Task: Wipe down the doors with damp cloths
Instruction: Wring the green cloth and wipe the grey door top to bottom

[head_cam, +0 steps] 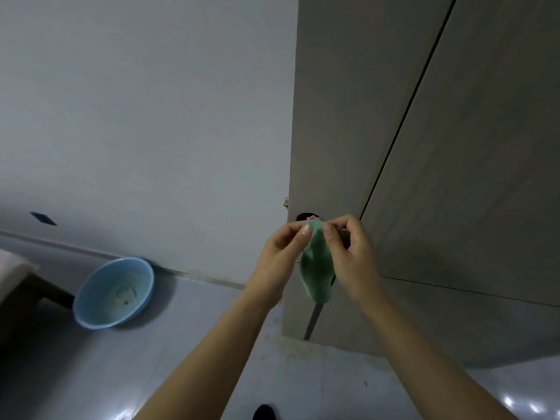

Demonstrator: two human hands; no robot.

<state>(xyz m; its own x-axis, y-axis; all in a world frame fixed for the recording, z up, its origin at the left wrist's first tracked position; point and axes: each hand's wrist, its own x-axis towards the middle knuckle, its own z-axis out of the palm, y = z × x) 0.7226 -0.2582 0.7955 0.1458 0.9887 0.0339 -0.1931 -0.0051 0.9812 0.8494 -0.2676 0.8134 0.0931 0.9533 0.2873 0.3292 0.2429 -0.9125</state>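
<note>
dark round fitting on the door (306, 216) mostly hidden behind the cloth (316, 268), furniture (18, 286) cropped at left edge

Dim, flat indoor light — soft and slightly blurred, wide-angle bending at edges, glare spots on the floor (515, 403).

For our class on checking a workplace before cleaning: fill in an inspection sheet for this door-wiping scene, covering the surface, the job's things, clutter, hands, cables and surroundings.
Surface: grey-brown door with a dark seam running down it; whether it is wet or dirty cannot be told.
Job's things: green cloth hanging in front of the door, held at its top edge; blue basin on the floor by the wall, with a little murky water in it.
Clutter: dark object at the bottom edge, too cut off to identify.
Hands: left hand and right hand both pinch the cloth's top.
Cables: nothing seen.
Surroundings: pale wall, glossy grey floor, piece of furniture at left.
</note>
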